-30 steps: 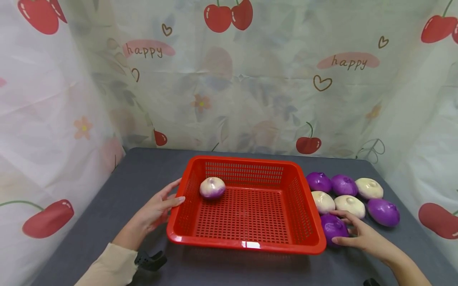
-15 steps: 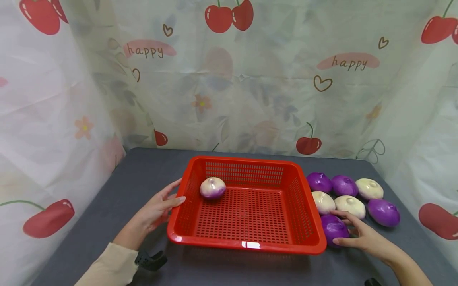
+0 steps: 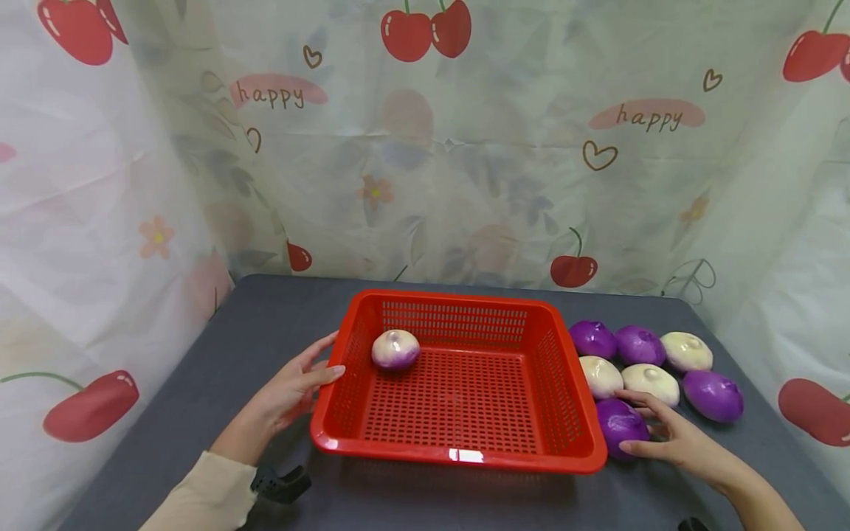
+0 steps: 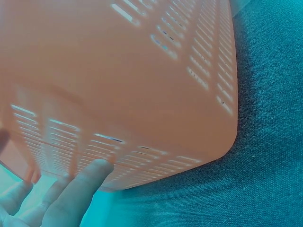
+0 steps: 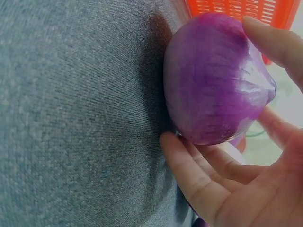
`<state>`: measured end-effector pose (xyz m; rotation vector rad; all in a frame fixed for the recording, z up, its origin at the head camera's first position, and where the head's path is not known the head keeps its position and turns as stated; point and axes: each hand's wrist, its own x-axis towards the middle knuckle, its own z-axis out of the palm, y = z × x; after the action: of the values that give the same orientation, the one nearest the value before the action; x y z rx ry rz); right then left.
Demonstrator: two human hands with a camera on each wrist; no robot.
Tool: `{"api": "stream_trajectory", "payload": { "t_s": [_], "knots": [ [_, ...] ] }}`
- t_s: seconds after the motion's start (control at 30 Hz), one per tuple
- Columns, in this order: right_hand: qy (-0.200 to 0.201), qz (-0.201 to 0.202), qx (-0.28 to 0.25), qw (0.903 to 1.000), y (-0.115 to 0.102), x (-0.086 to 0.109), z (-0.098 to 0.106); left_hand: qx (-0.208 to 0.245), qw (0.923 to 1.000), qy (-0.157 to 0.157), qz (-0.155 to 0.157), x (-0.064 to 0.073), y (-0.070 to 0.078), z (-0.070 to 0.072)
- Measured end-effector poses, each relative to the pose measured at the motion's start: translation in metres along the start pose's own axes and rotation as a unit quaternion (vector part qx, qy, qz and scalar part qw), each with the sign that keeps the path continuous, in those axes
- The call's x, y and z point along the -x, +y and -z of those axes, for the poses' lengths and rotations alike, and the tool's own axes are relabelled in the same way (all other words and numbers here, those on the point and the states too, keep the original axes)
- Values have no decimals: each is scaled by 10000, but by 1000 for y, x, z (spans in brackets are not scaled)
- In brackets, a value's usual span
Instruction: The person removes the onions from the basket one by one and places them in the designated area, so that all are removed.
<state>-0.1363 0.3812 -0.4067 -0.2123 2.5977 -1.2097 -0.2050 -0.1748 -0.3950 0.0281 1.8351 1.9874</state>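
A red plastic basket with slotted walls sits mid-table. Inside it, towards the left, lies one white-and-purple onion. My left hand grips the basket's left rim, thumb over the edge; in the left wrist view its fingers lie against the outer wall. On the right side my right hand holds a purple onion by the basket's right front corner. The right wrist view has the thumb and fingers around this onion, which is on or just at the table surface.
Right of the basket several more onions cluster, among them a white onion and a purple onion. A dark strap is at the left wrist. Printed curtains enclose the grey table at the back and sides.
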Motion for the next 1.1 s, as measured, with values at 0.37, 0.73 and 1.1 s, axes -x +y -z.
{"api": "stream_trajectory", "payload": {
  "t_s": [0.37, 0.73, 1.1],
  "knots": [
    [204, 214, -136, 9995, -22, -2, 29, -35, 10000, 19, 20, 0, 1, -2],
    [710, 1250, -181, 9895, -123, -46, 38, -106, 9999, -5, 47, 2, 3, 0],
    [142, 2041, -757, 9759, -202, -107, 5, -58, 9999, -109, 75, 0, 3, 1]
  ]
}}
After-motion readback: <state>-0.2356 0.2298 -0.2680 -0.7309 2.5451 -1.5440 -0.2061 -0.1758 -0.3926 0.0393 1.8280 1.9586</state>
